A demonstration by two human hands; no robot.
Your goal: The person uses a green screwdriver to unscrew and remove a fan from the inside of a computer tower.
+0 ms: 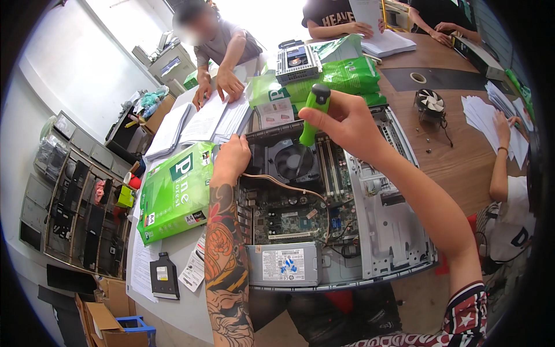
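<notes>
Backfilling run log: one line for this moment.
left hand: at edge of computer case | right hand: holding green screwdriver, shaft over fan

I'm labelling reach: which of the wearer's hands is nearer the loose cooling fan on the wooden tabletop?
Right. The right hand, gripping a screwdriver, is left of the cooling fan; the left hand is much farther left.

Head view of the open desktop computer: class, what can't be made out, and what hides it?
In the head view:
Screwdriver tip: too thin against the dark cooling fan; contact can't be told.
Motherboard beneath that fan: hidden by it.
Power supply label's fine print: too small.
Bits beside the loose CPU cooler: too small to identify.
Person holding up paper: head cut off by the top edge.
</notes>
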